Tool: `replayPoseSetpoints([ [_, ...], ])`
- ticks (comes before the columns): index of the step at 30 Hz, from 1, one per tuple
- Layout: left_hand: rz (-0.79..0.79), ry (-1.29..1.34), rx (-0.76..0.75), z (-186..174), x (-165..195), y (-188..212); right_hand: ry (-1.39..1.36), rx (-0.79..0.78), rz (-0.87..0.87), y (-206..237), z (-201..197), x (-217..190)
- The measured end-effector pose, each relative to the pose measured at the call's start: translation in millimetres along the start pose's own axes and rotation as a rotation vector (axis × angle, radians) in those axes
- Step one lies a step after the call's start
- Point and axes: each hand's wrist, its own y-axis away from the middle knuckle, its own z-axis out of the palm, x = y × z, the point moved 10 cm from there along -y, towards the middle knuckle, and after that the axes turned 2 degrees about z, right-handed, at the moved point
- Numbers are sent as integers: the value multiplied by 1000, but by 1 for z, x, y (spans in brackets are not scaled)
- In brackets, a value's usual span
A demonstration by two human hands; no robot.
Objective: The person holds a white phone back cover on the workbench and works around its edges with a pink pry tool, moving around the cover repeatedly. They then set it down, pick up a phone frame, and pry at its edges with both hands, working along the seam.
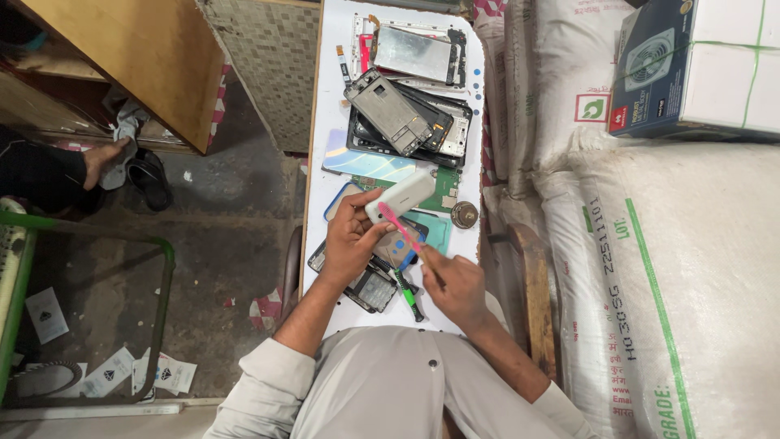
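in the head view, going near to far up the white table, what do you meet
green screwdriver → left hand holding the white phone → light blue back cover → pile of dark phone frames → silver phone frame at the far end

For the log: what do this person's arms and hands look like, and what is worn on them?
Both arms wear a light grey shirt with the sleeves rolled up to about the elbow, leaving the forearms bare. The left hand and right hand are bare, with no gloves. No watch, ring or bracelet shows. A small dark button sits on the shirt front.
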Motion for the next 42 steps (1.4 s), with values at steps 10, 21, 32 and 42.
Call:
replayPoseSetpoints([
  [10,-32,-9,17,-3,-3,-1,-3,70,-30,-1,-6,-4],
  [21,-85,-87,40,-2,-2,-1,-112,119,198,-1,-11,19],
  [32,-21,-124,25,4,9,-2,-58,117,151,-3,-13,14],
  [42,-90,-190,48,2,2,0,-130,132,128,-2,-17,10],
])
